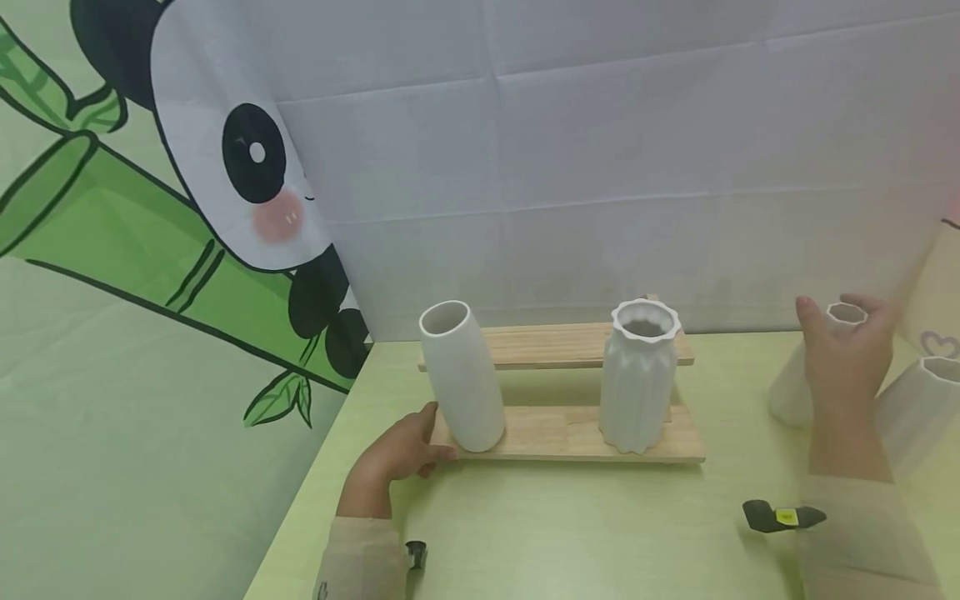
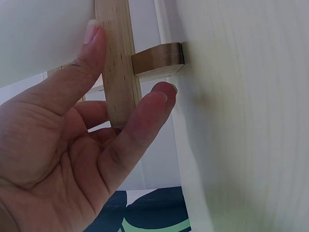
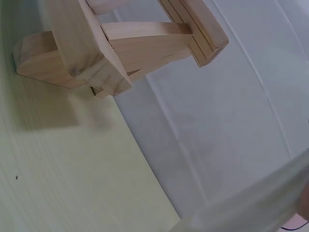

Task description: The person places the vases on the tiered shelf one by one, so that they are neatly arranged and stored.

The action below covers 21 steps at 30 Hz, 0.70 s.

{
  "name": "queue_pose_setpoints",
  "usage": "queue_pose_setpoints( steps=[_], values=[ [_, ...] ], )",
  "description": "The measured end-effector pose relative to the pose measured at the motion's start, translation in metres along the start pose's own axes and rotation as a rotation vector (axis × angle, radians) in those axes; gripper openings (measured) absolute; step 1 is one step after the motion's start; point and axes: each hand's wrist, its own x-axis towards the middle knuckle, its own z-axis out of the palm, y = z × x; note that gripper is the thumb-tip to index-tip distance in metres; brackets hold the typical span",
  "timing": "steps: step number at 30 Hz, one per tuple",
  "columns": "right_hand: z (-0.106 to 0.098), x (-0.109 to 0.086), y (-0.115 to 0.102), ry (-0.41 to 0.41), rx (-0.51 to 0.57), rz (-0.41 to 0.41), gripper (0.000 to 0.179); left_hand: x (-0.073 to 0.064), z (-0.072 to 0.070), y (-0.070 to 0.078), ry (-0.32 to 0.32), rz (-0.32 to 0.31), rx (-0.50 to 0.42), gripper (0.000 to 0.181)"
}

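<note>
- background: a panda-printed cloth (image 1: 180, 250) hangs at ten o'clock of the wooden stand (image 1: 555, 429), on which the clock is centred; a creased pale sheet (image 1: 600, 167) covers twelve.
- left hand (image 1: 401, 446), between eight and nine: my fingers are partly curled about the end of the lower plank, thumb to one face; i judge that this grip steadies the stand beneath its load.
- smooth vase (image 1: 465, 383), toward nine, and fluted vase (image 1: 637, 392), toward three: both stand on the lower plank, well apart, probably to balance its length.
- right hand (image 1: 851, 358), at three: my thumb and fingers are spread about the rim of a third vase (image 1: 790, 396), a span that presumably suits its mouth; contact i cannot tell.
- fourth vase (image 1: 918, 412): farther out toward three, beside my right forearm, cut by the view's edge.
- foot block (image 2: 159, 60): raises the plank, leaving space for fingertips.
- table (image 1: 570, 525): pale yellow-green, faintly grained, lit evenly.
</note>
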Motion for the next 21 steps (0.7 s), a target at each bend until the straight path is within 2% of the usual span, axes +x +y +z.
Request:
queue_pose_setpoints(
  steps=[6,15,21],
  values=[
    [0.003,0.000,0.005,0.025,0.003,-0.085,0.028,0.000,0.000,0.001,0.000,-0.006,0.003,0.096],
    [0.003,0.002,0.011,0.038,-0.029,-0.100,0.025,-0.002,-0.001,0.001,0.000,-0.002,0.005,0.095],
    [0.004,-0.004,0.009,-0.007,-0.150,-0.154,0.019,-0.002,-0.001,0.001,-0.001,0.005,0.006,0.094]
  ],
)
